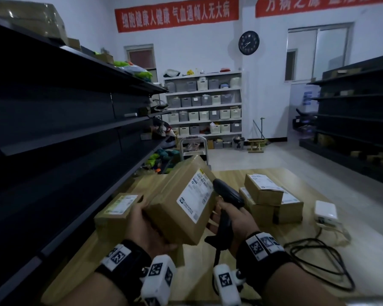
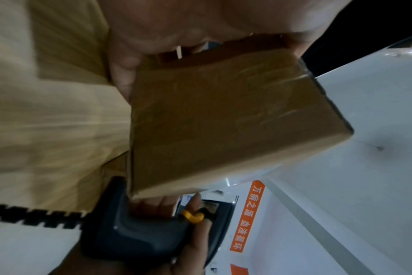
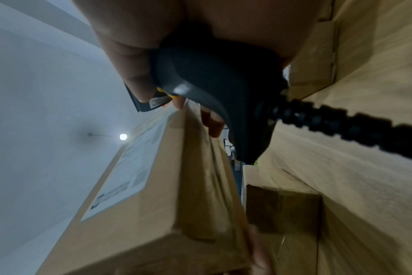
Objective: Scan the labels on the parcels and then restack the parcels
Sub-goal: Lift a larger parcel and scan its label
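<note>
My left hand (image 1: 152, 226) grips a brown cardboard parcel (image 1: 181, 204) from below and holds it tilted above the wooden table (image 1: 363, 257); its white label (image 1: 196, 196) faces up and right. My right hand (image 1: 234, 219) grips a black handheld scanner (image 1: 227, 195), whose head sits right beside the label's edge. The left wrist view shows the parcel's plain underside (image 2: 223, 121) and the scanner (image 2: 139, 232) with a finger by its yellow trigger. In the right wrist view the scanner (image 3: 219, 89) hangs over the parcel's edge (image 3: 153, 186).
Another labelled parcel (image 1: 117, 210) lies on the table at the left. Two stacked labelled parcels (image 1: 268, 195) stand at the right. A white adapter box (image 1: 325, 210) and looped black cable (image 1: 318, 257) lie further right. Dark shelving (image 1: 64, 129) runs along the left.
</note>
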A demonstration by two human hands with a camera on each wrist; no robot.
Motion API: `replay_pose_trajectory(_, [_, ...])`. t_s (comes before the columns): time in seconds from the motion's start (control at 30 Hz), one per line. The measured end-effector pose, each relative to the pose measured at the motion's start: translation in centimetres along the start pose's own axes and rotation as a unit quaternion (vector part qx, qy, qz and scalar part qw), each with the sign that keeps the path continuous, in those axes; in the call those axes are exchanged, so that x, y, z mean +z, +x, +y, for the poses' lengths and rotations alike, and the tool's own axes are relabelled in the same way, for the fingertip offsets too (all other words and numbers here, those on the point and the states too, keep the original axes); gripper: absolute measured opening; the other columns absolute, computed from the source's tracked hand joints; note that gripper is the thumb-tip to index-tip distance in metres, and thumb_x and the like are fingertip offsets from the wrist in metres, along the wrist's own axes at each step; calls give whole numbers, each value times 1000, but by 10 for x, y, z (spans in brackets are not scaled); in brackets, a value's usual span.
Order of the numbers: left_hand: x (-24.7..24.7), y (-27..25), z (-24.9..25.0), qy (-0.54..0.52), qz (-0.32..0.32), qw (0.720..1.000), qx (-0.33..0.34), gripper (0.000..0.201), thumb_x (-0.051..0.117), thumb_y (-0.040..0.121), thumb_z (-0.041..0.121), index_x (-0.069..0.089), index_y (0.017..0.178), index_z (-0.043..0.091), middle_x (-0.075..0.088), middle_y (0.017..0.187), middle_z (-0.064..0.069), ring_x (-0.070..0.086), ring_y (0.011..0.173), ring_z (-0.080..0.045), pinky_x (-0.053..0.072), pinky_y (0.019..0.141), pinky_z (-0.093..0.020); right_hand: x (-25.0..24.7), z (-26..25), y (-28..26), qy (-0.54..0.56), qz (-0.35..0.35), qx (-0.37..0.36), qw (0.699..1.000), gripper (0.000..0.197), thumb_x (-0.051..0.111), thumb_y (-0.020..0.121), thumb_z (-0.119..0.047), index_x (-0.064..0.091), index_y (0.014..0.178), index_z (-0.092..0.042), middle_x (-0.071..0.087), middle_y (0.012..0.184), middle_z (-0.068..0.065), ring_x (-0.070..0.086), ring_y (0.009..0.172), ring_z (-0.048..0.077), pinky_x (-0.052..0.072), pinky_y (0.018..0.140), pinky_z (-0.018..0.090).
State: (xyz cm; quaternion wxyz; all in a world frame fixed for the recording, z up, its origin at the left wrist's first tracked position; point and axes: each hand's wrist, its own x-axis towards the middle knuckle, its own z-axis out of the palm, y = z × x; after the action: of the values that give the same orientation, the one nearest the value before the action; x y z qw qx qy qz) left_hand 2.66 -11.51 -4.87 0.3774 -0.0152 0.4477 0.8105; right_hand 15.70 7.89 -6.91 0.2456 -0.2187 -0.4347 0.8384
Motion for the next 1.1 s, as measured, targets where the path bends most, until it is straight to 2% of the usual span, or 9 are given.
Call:
replay_pose_trajectory(0.17, [-4,3,-20,99,12,993,58,34,62,101,34,74,131,22,85,109,-17,77,108,-44,61,87,-58,-20,2,-2,-11,34,-17,999,43,86,86,-28,70,125,-18,80,111,21,77,101,46,57,87,74])
replay_pose_trajectory(0.27, [-11,12,-25,179,35,977,110,33,61,104,12,79,121,33,83,118,-17,83,101,-42,66,89,-61,-29,1,-5,-45,58,-30,997,36,84,88,-27,74,121,-16,81,105,20,77,98,44,61,85,64])
replay_pose_trajectory(0.37, [-7,13,-36,255,50,956,138,24,76,89,49,80,113,50,80,129,-8,78,115,-37,59,104,-64,-31,0,-10,-66,70,-33,995,29,82,90,-23,74,117,-16,80,106,19,78,95,41,63,71,47])
replay_pose_trajectory(0.43, [-5,12,-44,294,13,944,149,52,83,80,70,73,122,42,80,123,-3,76,115,-32,56,107,-59,-32,-2,-12,-77,77,-35,993,25,81,91,-21,73,115,-16,80,106,20,77,96,41,60,67,42])
replay_pose_trajectory(0.6, [-2,10,-57,329,-32,931,157,74,84,90,41,58,154,15,76,121,-1,74,105,-20,58,76,-33,-44,-7,-13,-137,88,-54,985,31,83,89,-20,75,118,-18,81,102,13,77,96,35,60,78,46])
replay_pose_trajectory(0.7, [-4,18,-61,316,-50,938,135,73,85,92,32,54,156,16,77,121,-3,76,103,-22,60,69,-30,-52,-12,-14,-139,92,-60,984,26,82,89,-18,75,114,-20,79,92,12,74,84,34,57,72,43])
replay_pose_trajectory(0.83, [-6,37,-68,305,-60,942,129,86,87,90,22,42,164,23,71,133,-7,75,112,-33,64,80,-43,-55,-19,-17,-157,93,-75,980,25,83,88,-19,75,112,-21,79,82,8,73,79,34,59,71,46])
replay_pose_trajectory(0.97, [-10,60,-76,264,-49,955,126,100,94,82,26,41,167,20,69,141,-12,76,118,-37,66,92,-54,-57,-26,-17,-170,120,-89,974,21,83,87,-21,75,107,-20,77,84,12,74,82,38,61,84,69])
replay_pose_trajectory(1.1, [-18,78,-91,175,-37,979,97,81,88,89,17,49,160,16,76,135,-18,77,118,-41,61,103,-63,-61,-33,-18,-177,132,-91,971,20,78,92,-14,72,109,-7,68,78,16,65,67,33,61,76,53])
